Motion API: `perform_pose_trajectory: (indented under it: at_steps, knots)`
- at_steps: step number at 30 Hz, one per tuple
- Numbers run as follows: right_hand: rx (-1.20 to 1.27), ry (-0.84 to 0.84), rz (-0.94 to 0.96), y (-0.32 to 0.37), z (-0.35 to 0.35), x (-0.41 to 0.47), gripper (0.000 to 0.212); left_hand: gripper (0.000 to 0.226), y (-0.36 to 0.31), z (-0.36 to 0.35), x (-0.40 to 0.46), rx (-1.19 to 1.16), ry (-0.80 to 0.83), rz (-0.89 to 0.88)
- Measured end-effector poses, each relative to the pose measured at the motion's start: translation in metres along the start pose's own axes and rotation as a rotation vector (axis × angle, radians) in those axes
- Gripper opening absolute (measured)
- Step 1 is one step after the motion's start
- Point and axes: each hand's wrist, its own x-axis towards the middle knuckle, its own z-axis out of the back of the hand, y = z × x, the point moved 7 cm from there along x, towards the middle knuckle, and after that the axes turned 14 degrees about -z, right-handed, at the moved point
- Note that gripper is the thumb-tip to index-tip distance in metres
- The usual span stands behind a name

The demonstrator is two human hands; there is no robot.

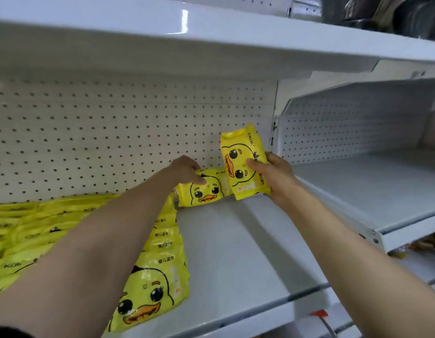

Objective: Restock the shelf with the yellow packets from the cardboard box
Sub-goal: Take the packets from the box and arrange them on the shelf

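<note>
Both my arms reach to the back of a white shelf. My left hand grips a yellow duck packet that stands on its long edge against the pegboard. My right hand holds a second yellow duck packet upright on its end, just right of the first and touching it. A row of yellow packets runs from the shelf's front toward the back, partly hidden by my left arm. More yellow packets fill the left side. The cardboard box is out of view.
A white pegboard backs the shelf and another shelf board hangs low overhead. To the right stands a separate white shelf bay. Dark goods sit on the top right shelf. An orange-red tag marks the lower front rail.
</note>
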Motion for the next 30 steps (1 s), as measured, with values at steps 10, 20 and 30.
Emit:
perform_pose_trajectory:
  at_steps: [10, 20, 30]
  knots:
    - [-0.013, 0.016, -0.029, -0.01, 0.017, 0.033, 0.018, 0.044, 0.018, -0.041, 0.026, 0.27, 0.073, -0.039]
    - [-0.047, 0.028, -0.038, -0.018, 0.015, 0.051, 0.016, 0.04, 0.023, -0.041, 0.016, 0.423, -0.007, -0.038]
    - [-0.141, 0.08, -0.009, -0.015, 0.011, 0.06, 0.017, 0.055, 0.021, -0.027, 0.003, 0.461, -0.235, 0.004]
